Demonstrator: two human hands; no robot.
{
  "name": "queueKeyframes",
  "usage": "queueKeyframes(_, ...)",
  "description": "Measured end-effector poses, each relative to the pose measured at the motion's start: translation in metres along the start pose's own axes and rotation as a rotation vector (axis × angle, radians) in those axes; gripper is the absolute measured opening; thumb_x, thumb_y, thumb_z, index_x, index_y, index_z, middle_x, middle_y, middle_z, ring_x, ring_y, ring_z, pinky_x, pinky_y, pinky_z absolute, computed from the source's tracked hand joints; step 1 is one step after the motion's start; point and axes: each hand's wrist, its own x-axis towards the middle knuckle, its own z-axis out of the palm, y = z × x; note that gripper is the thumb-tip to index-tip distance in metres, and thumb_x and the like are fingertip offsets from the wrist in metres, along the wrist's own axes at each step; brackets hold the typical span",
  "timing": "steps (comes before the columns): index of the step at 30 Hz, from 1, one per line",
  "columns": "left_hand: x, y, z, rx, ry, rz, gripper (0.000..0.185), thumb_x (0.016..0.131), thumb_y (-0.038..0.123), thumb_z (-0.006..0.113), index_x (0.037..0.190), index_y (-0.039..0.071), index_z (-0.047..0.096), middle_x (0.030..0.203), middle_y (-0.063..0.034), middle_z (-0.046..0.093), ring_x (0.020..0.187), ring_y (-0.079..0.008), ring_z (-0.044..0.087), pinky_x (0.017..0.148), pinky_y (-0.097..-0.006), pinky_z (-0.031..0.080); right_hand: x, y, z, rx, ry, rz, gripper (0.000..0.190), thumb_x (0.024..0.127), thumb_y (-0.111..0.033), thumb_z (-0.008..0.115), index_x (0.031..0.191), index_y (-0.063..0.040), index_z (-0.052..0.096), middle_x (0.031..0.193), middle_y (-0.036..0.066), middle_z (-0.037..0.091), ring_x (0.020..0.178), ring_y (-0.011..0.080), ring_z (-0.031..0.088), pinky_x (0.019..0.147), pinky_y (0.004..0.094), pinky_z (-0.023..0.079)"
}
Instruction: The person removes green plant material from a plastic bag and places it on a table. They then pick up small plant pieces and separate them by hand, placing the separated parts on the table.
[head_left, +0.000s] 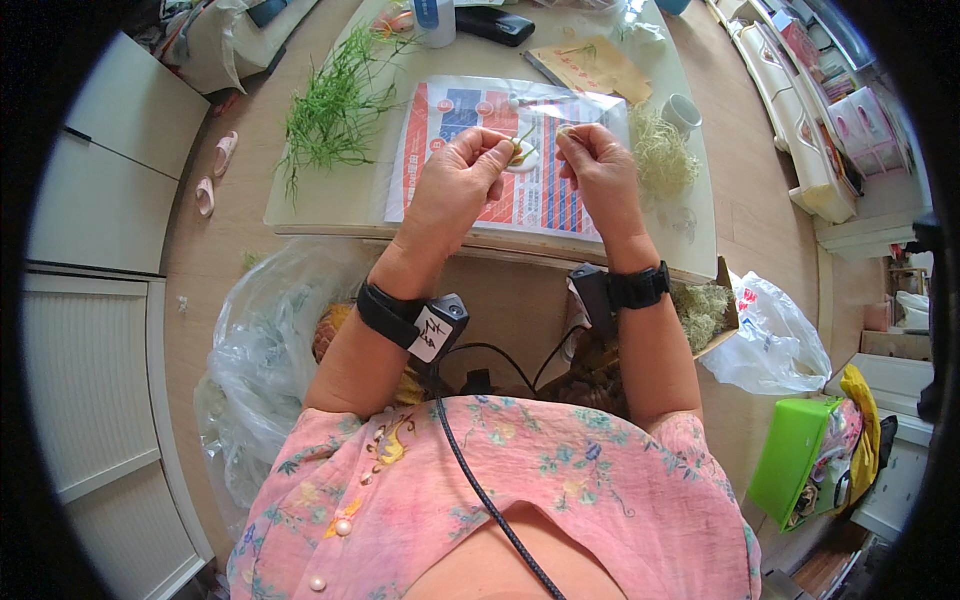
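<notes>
My left hand (469, 169) pinches a small green plant sprig (520, 150) between thumb and fingertips. A short gap to the right, my right hand (596, 157) has its thumb and forefinger closed on a tiny pale piece (563, 131) that is too small to identify. A round white dish (523, 162) lies beneath the sprig, on a printed sheet (495, 202) covered with clear plastic. Feathery green plant stems (337, 112) are heaped at the left of the table. At its right lies a tangle of pale, dry-looking plant fibres (660, 154), close to a white cup (681, 114).
The pale table (330, 214) also bears a black case (495, 25), a white bottle (433, 22) and a brown paper packet (592, 67). Below are clear plastic bags (262, 360), a cardboard box (721, 330) of pale fibres and a white bag (772, 337). A black cable (469, 472) hangs before me.
</notes>
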Motion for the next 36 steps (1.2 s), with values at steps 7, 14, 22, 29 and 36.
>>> queueKeyframes(7, 0.002, -0.004, -0.004, 0.022, 0.064, -0.024, 0.012, 0.091, 0.011, 0.053, 0.095, 0.0, 0.055, 0.078, -0.0023, 0.059, 0.056, -0.0014, 0.041, 0.049, -0.0158, 0.033, 0.011, 0.021, 0.01, -0.47, 0.082, -0.313, 0.009, 0.081, -0.014, 0.065, 0.084, -0.006, 0.064, 0.084, 0.01, 0.061, 0.08, 0.0248, 0.058, 0.072, 0.0345, 0.047)
queueKeyframes(14, 0.004, -0.008, -0.004, 0.003, 0.089, -0.019, 0.01, 0.09, 0.01, 0.054, 0.094, 0.0, 0.056, 0.078, -0.0037, 0.06, 0.054, -0.0011, 0.041, 0.046, -0.0157, 0.031, 0.011, 0.029, 0.015, -0.785, 0.117, -0.47, 0.012, 0.079, -0.019, 0.067, 0.082, -0.007, 0.066, 0.087, 0.009, 0.062, 0.089, 0.0285, 0.055, 0.08, 0.0381, 0.045)
queueKeyframes(22, 0.001, -0.004, -0.001, -0.048, 0.108, -0.085, 0.011, 0.089, 0.01, 0.056, 0.094, 0.0, 0.057, 0.077, -0.0049, 0.061, 0.05, -0.001, 0.04, 0.043, -0.0155, 0.029, 0.007, 0.016, 0.017, -0.491, 0.167, -0.353, 0.013, 0.079, -0.019, 0.069, 0.081, -0.007, 0.065, 0.086, 0.007, 0.063, 0.086, 0.0237, 0.058, 0.077, 0.0348, 0.045)
queueKeyframes(29, -0.008, 0.001, 0.008, -0.106, 0.055, -0.111, 0.009, 0.087, 0.01, 0.058, 0.09, 0.002, 0.057, 0.074, -0.002, 0.057, 0.052, -0.0007, 0.041, 0.044, -0.0141, 0.029, -0.017, -0.01, 0.012, 0.714, -0.158, 0.2, 0.015, 0.093, -0.013, 0.055, 0.097, 0.001, 0.056, 0.099, 0.016, 0.064, 0.088, 0.0197, 0.063, 0.08, 0.0323, 0.051)
queueKeyframes(36, -0.009, -0.003, 0.012, -0.095, 0.055, -0.09, 0.011, 0.082, 0.012, 0.061, 0.085, 0.001, 0.059, 0.072, -0.0002, 0.059, 0.061, -0.0034, 0.049, 0.053, -0.0184, 0.04, -0.025, -0.018, 0.012, 0.901, -0.241, 0.233, 0.015, 0.094, -0.014, 0.053, 0.098, 0.001, 0.053, 0.1, 0.018, 0.064, 0.088, 0.0212, 0.065, 0.08, 0.0338, 0.055)
